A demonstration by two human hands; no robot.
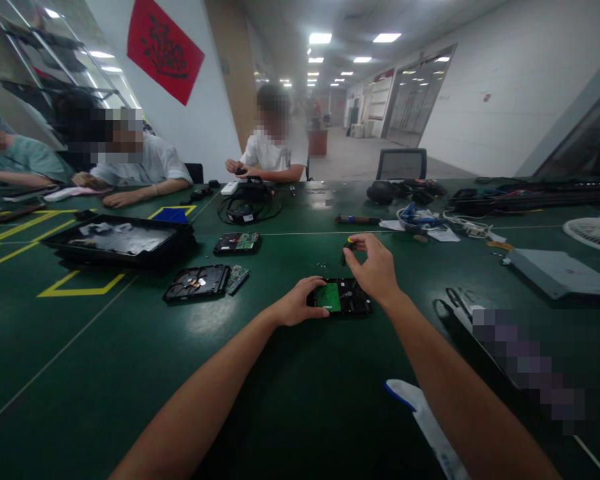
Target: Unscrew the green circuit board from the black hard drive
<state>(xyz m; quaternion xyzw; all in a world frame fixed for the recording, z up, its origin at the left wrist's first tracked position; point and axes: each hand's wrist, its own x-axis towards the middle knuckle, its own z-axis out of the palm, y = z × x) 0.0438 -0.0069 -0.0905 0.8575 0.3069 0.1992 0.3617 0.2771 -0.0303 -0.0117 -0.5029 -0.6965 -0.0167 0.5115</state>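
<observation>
A black hard drive point(353, 298) with a green circuit board point(329, 297) facing up lies flat on the table in front of me. My left hand point(300, 301) grips its left end, thumb along the near edge and fingers over the far one. Upright above the drive, my right hand point(373, 267) pinches a dark screwdriver point(347, 252) with a yellow top. The screwdriver's tip is too fine to make out against the drive. Several tiny screws point(322, 265) lie just beyond the drive.
To the left are another hard drive point(197, 283), a loose circuit board point(237, 279), a third drive point(237, 243) and a black tray point(125, 237). A grey metal case point(563, 273) and a white glove point(425, 417) lie right. Co-workers sit across the table.
</observation>
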